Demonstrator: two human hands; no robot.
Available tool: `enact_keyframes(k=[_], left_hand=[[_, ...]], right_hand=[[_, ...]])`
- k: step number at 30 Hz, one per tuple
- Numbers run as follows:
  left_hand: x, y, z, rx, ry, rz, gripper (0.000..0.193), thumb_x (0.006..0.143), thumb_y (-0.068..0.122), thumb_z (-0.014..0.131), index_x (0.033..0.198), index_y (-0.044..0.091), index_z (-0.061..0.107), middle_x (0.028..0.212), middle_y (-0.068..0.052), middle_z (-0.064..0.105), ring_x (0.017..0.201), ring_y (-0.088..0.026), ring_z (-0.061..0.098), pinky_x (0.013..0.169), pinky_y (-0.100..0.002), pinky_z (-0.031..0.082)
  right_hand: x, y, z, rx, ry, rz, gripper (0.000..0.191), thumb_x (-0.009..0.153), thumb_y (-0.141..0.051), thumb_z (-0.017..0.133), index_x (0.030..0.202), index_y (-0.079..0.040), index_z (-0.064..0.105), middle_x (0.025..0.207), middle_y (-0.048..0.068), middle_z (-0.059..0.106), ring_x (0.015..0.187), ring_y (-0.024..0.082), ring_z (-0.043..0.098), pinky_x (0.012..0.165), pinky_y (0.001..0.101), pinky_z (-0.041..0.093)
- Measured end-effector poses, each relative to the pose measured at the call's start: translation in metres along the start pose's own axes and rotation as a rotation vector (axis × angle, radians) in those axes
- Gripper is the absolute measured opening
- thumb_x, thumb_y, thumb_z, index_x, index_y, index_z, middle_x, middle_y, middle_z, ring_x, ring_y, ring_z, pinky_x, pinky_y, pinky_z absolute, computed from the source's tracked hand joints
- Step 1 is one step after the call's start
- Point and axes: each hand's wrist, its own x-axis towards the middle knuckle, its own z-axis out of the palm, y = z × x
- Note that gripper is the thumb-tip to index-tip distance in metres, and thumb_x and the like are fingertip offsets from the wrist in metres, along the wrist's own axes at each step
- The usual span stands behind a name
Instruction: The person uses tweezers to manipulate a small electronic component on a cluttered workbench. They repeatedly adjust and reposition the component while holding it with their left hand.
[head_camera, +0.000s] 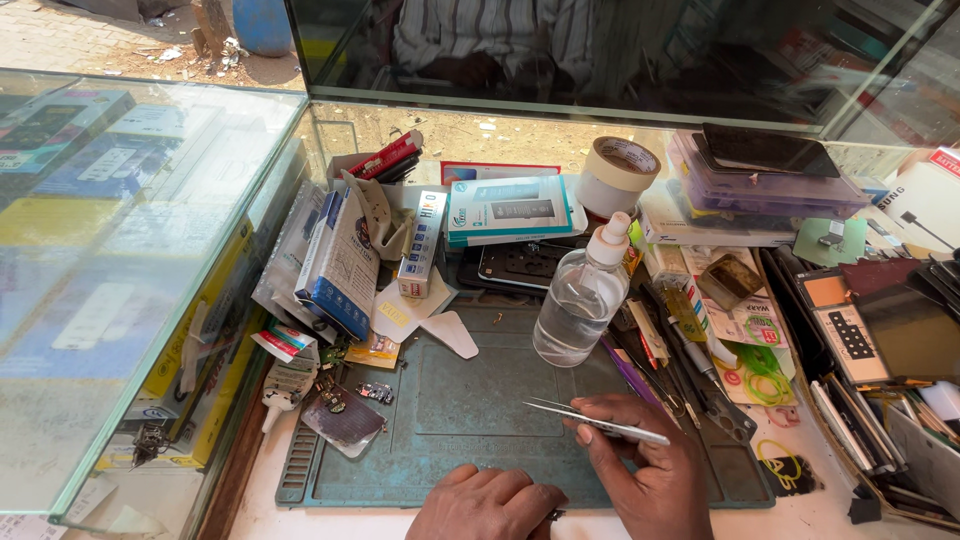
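Tweezers (590, 422), silver and slim, lie pinched in the right hand (645, 470) over the near part of the green work mat (470, 400). Left hand (487, 505) rests closed at the mat's near edge; a clear bottle (582, 300) stands beyond.

Bottle (580, 300) on mat (470, 400), behind tweezers (590, 422)

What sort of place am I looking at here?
Likely a small phone-repair stall: a green work mat, metal tweezers in the right hand, a phone on stacked cases, and glass display counters holding boxed accessories.
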Motion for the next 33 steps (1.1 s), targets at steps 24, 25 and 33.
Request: enact_keyframes(k=[24,25,33], left_hand=[[0.001,-0.001,0.016,0.041,0.044,0.066,0.007,0.091,0.027,0.072,0.093,0.021,0.074,0.078,0.001,0.069,0.075,-0.017,0.075,0.061,-0.034,0.052],[0.002,-0.002,0.017,0.052,0.035,0.07,0.007,0.092,0.027,0.072,0.093,0.021,0.074,0.078,0.001,0.069,0.075,-0.017,0.075,0.062,-0.034,0.052],[0.005,0.005,0.008,-0.006,0.011,0.049,0.008,0.093,0.026,0.072,0.095,0.019,0.074,0.079,0.0,0.07,0.076,-0.018,0.075,0.061,-0.035,0.052]], right_hand=[[0.016,0.004,0.017,0.056,-0.069,0.068,0.022,0.094,-0.007,0.066,0.114,-0.002,0.056,0.088,0.008,0.069,0.083,0.015,0.076,0.073,0.0291,0.063],[0.016,0.006,0.017,0.045,-0.06,0.072,0.022,0.094,-0.007,0.066,0.113,-0.002,0.056,0.088,0.008,0.07,0.082,0.015,0.077,0.072,0.0289,0.062],[0.015,0.007,0.014,0.002,-0.069,0.104,0.024,0.093,-0.008,0.067,0.113,-0.002,0.056,0.088,0.009,0.071,0.082,0.016,0.077,0.071,0.0291,0.063]])
